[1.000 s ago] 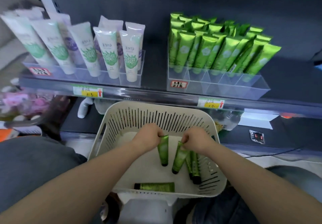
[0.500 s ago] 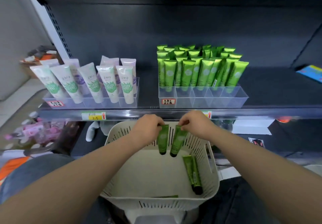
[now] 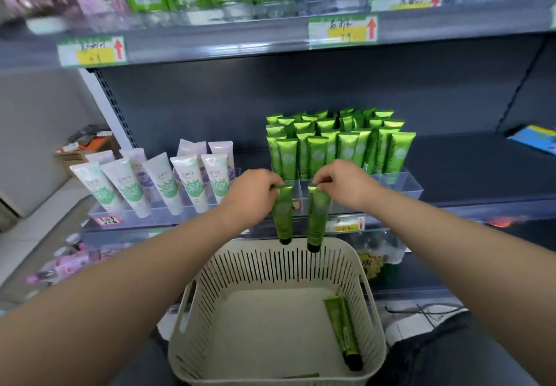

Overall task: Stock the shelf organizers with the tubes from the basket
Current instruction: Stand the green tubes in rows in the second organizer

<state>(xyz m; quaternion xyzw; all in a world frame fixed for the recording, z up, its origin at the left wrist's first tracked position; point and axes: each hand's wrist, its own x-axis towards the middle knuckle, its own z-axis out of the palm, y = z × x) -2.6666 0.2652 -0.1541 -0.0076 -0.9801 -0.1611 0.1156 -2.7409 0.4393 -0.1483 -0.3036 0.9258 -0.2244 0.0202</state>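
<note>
Restocking at mid-frame: our left hand (image 3: 252, 196) pinches one green tube (image 3: 282, 214) by its crimped tail, our right hand (image 3: 346, 187) a second tube (image 3: 317, 217); both hang cap-down above the basket (image 3: 186, 319); we judge them light, soft-walled, slick; the stiff crimp grips best.

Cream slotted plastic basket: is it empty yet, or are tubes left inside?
Not empty: two green tubes lie in the cream basket along its right wall; another's edge shows at the near rim.

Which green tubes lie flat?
Those in the basket: a pair along its right wall, perhaps another at the near rim; held ones hang, shelved ones stand.
</note>
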